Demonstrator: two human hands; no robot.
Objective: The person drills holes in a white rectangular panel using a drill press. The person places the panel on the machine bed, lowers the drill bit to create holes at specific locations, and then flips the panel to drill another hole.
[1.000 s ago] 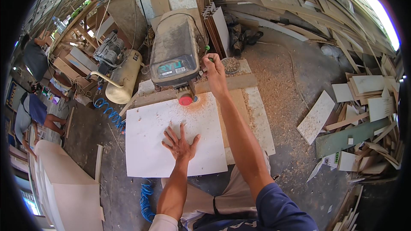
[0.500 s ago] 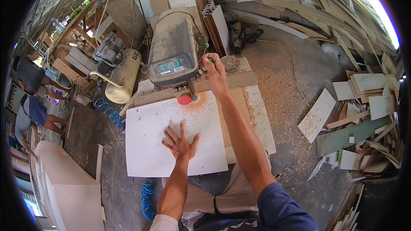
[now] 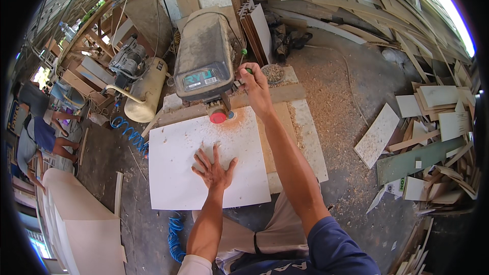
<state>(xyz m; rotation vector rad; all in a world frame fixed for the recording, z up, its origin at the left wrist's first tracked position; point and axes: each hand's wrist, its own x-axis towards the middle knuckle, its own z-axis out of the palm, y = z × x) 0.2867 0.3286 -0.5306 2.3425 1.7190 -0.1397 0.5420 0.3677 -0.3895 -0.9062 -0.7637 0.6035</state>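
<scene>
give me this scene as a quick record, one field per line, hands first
left hand: spread flat on white board
right hand: closed around green grip beside drill press
sawdust: on board and floor
left side: compressor, blue hose, two people
right side: wood offcuts

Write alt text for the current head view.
A person's left hand lies spread on a white panel at a drill press, right hand gripping its green handle. Sawdust speckles the panel; wood offcuts lie to the right.
</scene>
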